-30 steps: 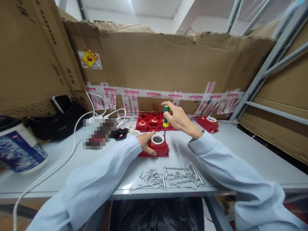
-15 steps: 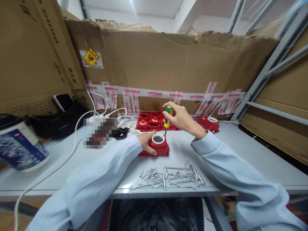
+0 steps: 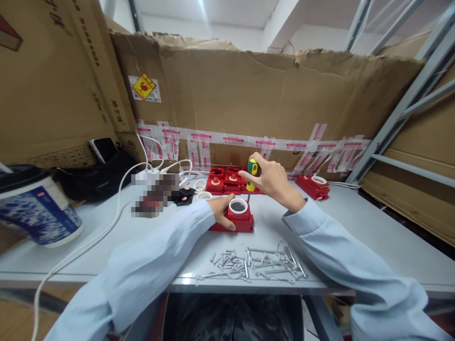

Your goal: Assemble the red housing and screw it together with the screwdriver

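Near the middle of the table, my left hand (image 3: 223, 210) grips a red box-shaped housing (image 3: 245, 224) from its left side, thumb along the front. A white ring (image 3: 238, 205) with a dark centre sits on top of that housing. In my right hand (image 3: 272, 177) is a screwdriver (image 3: 252, 171) with a green and yellow handle. It stands nearly upright, its shaft going down at the housing's back right corner; the tip is hidden. Toward the table's front edge lie loose screws (image 3: 229, 261) and a pile of longer metal pins or bolts (image 3: 275, 262).
Several red housings (image 3: 232, 179) stand in a row behind my hands, and another red housing (image 3: 313, 186) is at the right. White rings (image 3: 204, 196) and black parts (image 3: 184, 195) lie left. A cup (image 3: 40, 208), a cable (image 3: 117, 208) and a cardboard wall (image 3: 227, 94) border the table.
The whole view has shifted slightly to the right. My left hand keeps its hold on the red housing. My right fingers have turned a little around the screwdriver handle, which stays at the same corner.
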The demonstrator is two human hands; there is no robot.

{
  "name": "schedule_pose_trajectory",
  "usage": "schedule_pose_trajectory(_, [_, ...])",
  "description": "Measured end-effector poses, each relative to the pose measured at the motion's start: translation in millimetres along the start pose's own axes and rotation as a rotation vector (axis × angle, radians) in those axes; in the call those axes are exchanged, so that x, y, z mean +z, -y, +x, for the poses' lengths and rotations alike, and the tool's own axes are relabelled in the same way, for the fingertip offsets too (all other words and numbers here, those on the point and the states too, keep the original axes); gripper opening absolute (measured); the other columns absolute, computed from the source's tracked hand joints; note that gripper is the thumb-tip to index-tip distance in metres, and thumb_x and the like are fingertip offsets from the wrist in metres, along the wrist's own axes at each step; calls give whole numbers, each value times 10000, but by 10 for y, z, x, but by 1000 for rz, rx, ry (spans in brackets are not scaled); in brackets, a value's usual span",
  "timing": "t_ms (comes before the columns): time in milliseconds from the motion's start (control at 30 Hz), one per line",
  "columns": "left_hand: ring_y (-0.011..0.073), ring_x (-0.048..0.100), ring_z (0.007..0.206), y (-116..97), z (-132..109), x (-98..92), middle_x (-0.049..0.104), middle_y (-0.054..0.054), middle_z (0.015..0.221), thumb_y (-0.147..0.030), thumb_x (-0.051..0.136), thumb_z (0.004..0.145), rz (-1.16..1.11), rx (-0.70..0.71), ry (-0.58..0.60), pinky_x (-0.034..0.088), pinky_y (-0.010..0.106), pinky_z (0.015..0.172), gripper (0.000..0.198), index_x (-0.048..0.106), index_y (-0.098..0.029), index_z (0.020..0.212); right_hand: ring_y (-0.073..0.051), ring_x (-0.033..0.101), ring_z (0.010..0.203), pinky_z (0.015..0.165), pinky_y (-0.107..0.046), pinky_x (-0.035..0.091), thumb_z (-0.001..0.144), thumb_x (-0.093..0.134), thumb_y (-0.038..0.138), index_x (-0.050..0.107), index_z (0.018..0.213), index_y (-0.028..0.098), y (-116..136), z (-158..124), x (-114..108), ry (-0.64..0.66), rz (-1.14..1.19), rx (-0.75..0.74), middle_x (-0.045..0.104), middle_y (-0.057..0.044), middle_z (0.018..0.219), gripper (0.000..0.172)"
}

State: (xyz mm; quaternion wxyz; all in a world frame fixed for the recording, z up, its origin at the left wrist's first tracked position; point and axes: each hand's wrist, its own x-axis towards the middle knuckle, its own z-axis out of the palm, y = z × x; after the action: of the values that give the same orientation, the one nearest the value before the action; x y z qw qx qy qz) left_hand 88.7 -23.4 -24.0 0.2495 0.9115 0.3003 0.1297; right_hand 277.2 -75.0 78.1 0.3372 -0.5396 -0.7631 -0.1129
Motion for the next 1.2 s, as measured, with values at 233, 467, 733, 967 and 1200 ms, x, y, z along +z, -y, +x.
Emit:
schedule_pose_trajectory(233, [252,597,816,5,8,-8,586,20,856,-546,746,461,-16,-6,21,443,304,708,654,339,-220,857,-113,513,597,593,-236,393,779,562,342,433,1143,229,-55,-47,-15,172,282,-116,587,14,804,402])
schedule_pose_trajectory(467, [263,608,828,-16,2,-20,601,28,864,-543,742,465,-1,-11,22,456,311,717,644,354,-217,862,-137,526,617,610,-267,391,763,574,320,473,1115,228,-37,-34,22,76,131,-53,595,3,758,378])
schedule_pose_trajectory(733, [268,604,870,-4,-4,-12,611,38,904,-527,750,468,10,-25,21,455,315,760,664,374,-211,915,-118,510,583,576,-251,400,739,611,341,488,989,216,-52,-11,-97,184,280,-114,542,33,688,306])
schedule_pose_trajectory(967, [289,590,935,-27,-31,-24,608,56,941,-534,745,471,7,-55,22,444,308,771,694,399,-201,972,-143,575,698,674,-278,447,766,582,287,397,1158,218,-60,-70,83,68,326,-86,586,-1,809,439])
schedule_pose_trajectory(1200, [254,590,867,-13,-19,-24,587,34,916,-525,737,488,-7,-11,36,441,294,741,645,376,-206,917,-120,567,777,681,-249,461,745,536,152,413,1149,235,-151,10,-179,367,477,-197,568,-19,946,430])
